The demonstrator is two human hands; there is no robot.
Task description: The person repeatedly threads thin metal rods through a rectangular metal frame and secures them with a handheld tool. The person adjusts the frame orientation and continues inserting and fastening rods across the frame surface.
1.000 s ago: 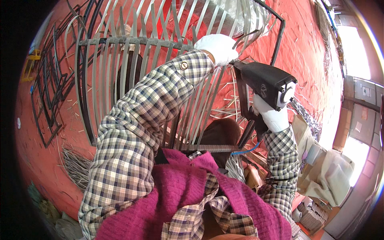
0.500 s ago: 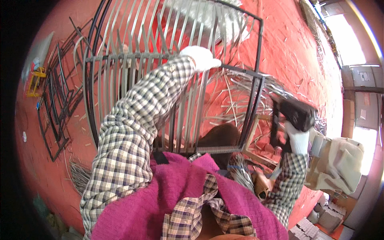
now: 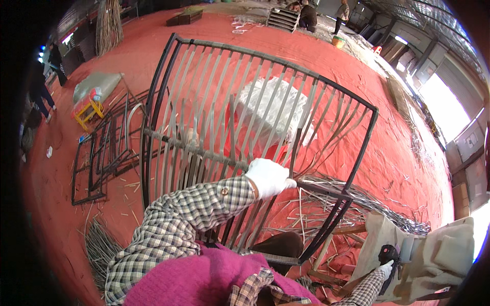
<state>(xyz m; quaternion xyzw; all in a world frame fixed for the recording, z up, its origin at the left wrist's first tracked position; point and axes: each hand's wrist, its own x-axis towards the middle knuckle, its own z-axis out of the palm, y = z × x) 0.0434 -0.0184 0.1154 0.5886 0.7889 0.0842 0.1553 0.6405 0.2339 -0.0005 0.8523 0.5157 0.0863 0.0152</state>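
A black metal frame (image 3: 363, 150) strung with many flat grey strips (image 3: 224, 76) stands tilted against my lap. On its middle crossbar (image 3: 321, 189) my left hand (image 3: 269, 177), in a white glove, is closed, apparently gripping bar and strip together. Several strips end loose along the wrapped part of that bar. Far to the lower right, my right hand (image 3: 386, 268), gloved too, is wrapped around a black hand tool (image 3: 389, 252), beside a cloth-draped stool or chair (image 3: 439, 250). Its exact kind is not clear from the frames. My sleeves are checked.
Loose grey strips (image 3: 377, 209) lie on the red floor right of the frame. A wrapped white bundle (image 3: 275, 102) lies beyond it. Bare black frames (image 3: 104, 153) and a yellow stool (image 3: 89, 115) stand left. Other people (image 3: 309, 18) are in the far background.
My right hand has moved down and right with the black tool, from beside the frame to the draped seat. My left hand stays on the crossbar. The view has tilted up, showing more room.
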